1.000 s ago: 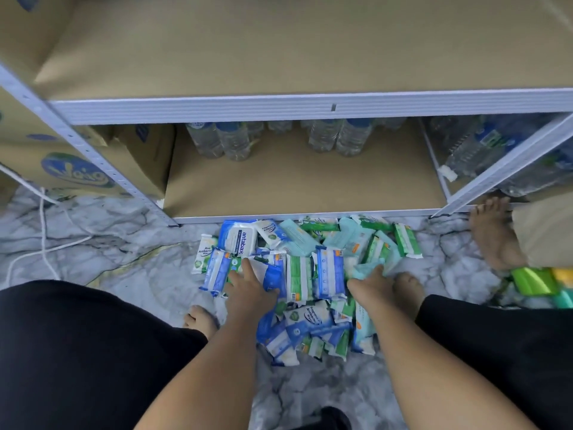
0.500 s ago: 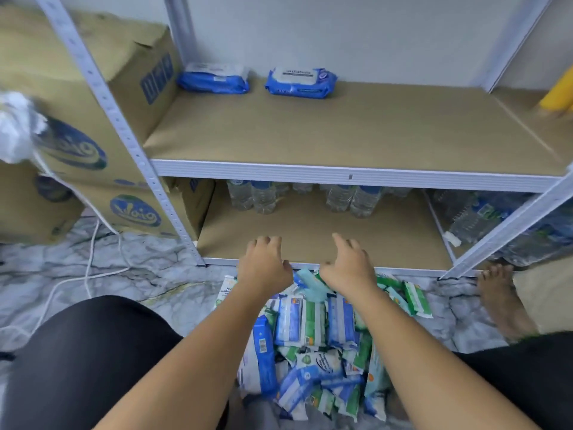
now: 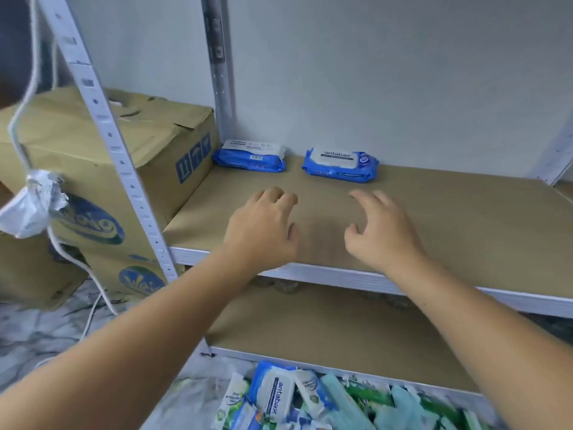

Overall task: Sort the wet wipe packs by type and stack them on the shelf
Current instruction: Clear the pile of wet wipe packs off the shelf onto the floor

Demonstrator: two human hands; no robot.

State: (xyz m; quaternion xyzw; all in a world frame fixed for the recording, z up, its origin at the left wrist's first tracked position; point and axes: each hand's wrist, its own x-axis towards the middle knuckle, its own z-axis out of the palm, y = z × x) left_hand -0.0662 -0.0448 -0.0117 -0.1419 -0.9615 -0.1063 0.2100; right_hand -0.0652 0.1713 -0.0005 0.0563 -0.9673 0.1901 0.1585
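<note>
Shelf (image 3: 465, 218): brown board on white metal frame, fills centre and right of frame. Cardboard boxes (image 3: 77, 156) stacked at left of frame, just beside shelf. Pile of wet wipe packs (image 3: 310, 398) on floor, bottom centre (blue, green, teal mixed). Left hand (image 3: 263, 231) and right hand (image 3: 381, 231) over front of board, mid-frame, fingers loose and spread, both holding nothing. Two packs at back of board, apart: left blue pack (image 3: 249, 156) in back-left corner, right blue pack (image 3: 341, 164) label up, reads "antabax".
</note>
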